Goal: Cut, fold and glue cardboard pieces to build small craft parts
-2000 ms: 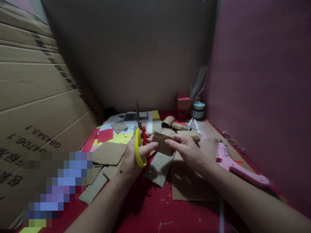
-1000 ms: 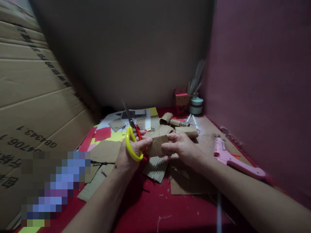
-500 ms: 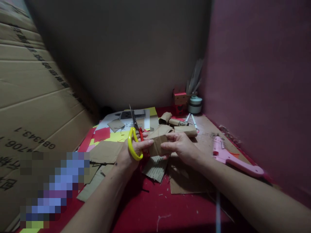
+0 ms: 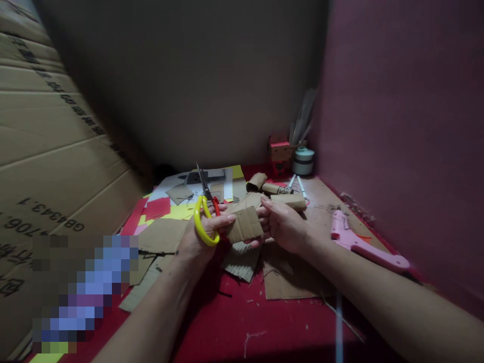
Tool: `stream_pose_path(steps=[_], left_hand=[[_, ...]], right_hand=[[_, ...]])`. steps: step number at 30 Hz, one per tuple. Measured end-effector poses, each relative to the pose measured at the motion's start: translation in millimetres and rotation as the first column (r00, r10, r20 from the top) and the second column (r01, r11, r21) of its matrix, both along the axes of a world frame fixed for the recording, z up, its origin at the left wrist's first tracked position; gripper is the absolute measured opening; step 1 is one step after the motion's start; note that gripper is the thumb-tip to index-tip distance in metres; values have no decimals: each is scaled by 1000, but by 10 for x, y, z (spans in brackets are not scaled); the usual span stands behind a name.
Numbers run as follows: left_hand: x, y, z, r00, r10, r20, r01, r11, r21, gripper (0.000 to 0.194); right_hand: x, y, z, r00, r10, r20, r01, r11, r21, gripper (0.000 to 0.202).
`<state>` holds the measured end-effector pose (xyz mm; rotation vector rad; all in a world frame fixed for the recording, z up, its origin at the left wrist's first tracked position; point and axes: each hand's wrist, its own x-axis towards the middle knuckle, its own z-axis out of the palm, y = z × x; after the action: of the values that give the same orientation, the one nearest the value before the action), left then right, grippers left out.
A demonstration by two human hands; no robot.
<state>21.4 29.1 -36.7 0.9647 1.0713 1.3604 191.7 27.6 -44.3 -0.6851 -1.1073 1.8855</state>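
A small folded piece of cardboard [image 4: 246, 224] is held up over the table between my hands. My left hand [image 4: 206, 229] grips its left side, thumb on the front face and fingers behind. Yellow-and-red-handled scissors [image 4: 204, 222] also hang in my left hand, blades pointing up and away. At the cardboard's right edge is my right hand [image 4: 285, 222], fingers curled and touching it, with the thumb near the upper corner. Just behind lie a rolled cardboard piece [image 4: 289, 202] and a cardboard tube [image 4: 257, 182].
A pink glue gun [image 4: 363, 247] lies on the right. Flat cardboard sheets [image 4: 291, 277], red paper [image 4: 159, 207] and a printed sheet [image 4: 174, 179] spread around. At the back stand a small box figure [image 4: 280, 154] and a teal jar [image 4: 303, 161]. A large carton [image 4: 56, 151] walls the left.
The right thumb has slid off the cardboard's front face toward its upper right corner. The piece now shows its flat face more fully. The scissors have shifted slightly left.
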Motion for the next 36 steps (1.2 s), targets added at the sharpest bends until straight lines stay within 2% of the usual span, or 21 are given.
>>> stream_pose_path(steps=[3,8,10,14,18,23,26,28,33,36], left_hand=[[-13,-6,-16,1000,6,-6,-6,1000,11,44],[30,-64,-10,996,-77,-53,80,995,63,46],[57,-81,-5,992,-114,-56,117,991,64,45],[59,-86,-6,985,-161,-62,165,984,65,42],[40,-107,14,958,-238,-161,251,965,69,38],[69,-93,-8,953,-150,-264,190,973,132,41],[85,-70,-66,940,-67,-336,144,967,211,41],[89,-76,-95,927,-46,-373,153,952,263,39],[96,-144,-82,886,-46,-462,210,927,311,34],[105,-169,-47,883,-62,-465,226,925,305,34]], right_hand=[[-6,-7,8,999,-11,32,11,1000,12,52],[-30,-66,9,976,-123,178,100,987,128,23],[-35,-70,-2,964,-175,199,147,978,150,20],[-26,-25,-40,954,-272,122,250,953,170,16],[-9,0,-55,960,-280,-2,274,938,214,14],[-1,-49,7,943,-310,122,276,933,232,12],[-1,-73,42,910,-357,210,272,897,349,9],[-5,-80,46,919,-344,193,245,882,402,13],[1,-71,20,958,-245,148,189,929,318,13],[30,-49,18,950,-255,180,197,938,285,11]])
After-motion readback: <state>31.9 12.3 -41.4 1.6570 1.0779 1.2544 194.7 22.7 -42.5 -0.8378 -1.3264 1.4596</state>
